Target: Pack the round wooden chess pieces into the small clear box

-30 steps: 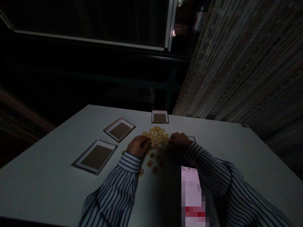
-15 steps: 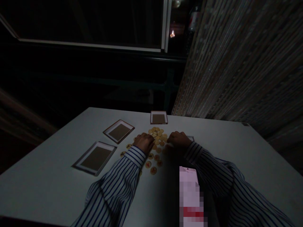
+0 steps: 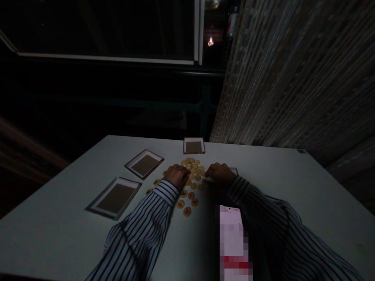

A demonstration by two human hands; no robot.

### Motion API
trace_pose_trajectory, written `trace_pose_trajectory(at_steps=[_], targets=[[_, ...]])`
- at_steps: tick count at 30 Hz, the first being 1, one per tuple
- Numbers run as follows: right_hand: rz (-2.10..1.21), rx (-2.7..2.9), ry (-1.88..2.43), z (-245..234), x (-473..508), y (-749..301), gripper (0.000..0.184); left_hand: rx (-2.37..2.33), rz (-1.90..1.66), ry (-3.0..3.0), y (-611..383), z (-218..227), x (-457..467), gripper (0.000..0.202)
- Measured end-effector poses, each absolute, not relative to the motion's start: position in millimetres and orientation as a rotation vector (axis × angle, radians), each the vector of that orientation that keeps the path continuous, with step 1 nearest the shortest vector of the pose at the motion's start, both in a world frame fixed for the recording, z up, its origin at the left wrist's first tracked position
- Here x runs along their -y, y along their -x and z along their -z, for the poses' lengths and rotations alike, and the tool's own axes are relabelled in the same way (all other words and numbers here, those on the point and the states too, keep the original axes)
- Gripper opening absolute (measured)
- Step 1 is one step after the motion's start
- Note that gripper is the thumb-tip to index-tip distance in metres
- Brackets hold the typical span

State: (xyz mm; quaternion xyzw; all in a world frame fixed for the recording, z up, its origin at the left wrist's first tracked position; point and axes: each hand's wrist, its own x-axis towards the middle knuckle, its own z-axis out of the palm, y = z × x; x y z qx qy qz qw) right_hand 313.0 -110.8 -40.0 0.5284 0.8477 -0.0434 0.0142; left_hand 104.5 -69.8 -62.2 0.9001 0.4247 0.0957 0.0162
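Several round yellow wooden discs [image 3: 193, 170] with red or dark marks lie scattered in the middle of a pale table [image 3: 58, 226]. My left hand [image 3: 176, 175] rests on the left side of the pile, fingers curled down onto the discs. My right hand [image 3: 218, 173] lies on the right side of the pile, fingers also curled over pieces. Whether either hand grips a disc is hidden in the dim light. Both arms wear striped sleeves.
Three shallow rectangular trays with brown insides lie on the table: a near-left tray [image 3: 115, 198], a middle-left tray [image 3: 143, 163] and a small far tray [image 3: 193, 145]. A fourth tray's edge [image 3: 234, 170] shows behind my right hand. A textured wall [image 3: 293, 78] stands at right.
Both hands stayed on the disc pile with only small shifts; my left hand slid slightly toward the pile's centre, uncovering a few discs to its left. The view drifted left.
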Motion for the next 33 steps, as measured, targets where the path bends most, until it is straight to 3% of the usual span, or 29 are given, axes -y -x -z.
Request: trace_pose_trajectory(at_steps=[8, 19, 33], targets=[[0.077, -2.655, -1.658, 41, 113, -312, 0.037, -1.262, -0.632, -2.483, -95, 62, 68, 0.027], [0.039, -2.765, -1.623, 30, 116, -301, 0.03, -1.14, -1.007, -1.356, -80, 41, 79, 0.041], [-0.007, -2.941, -1.644, 21, 116, -271, 0.024, -1.012, -1.05, -0.929, -64, 34, 90, 0.024]])
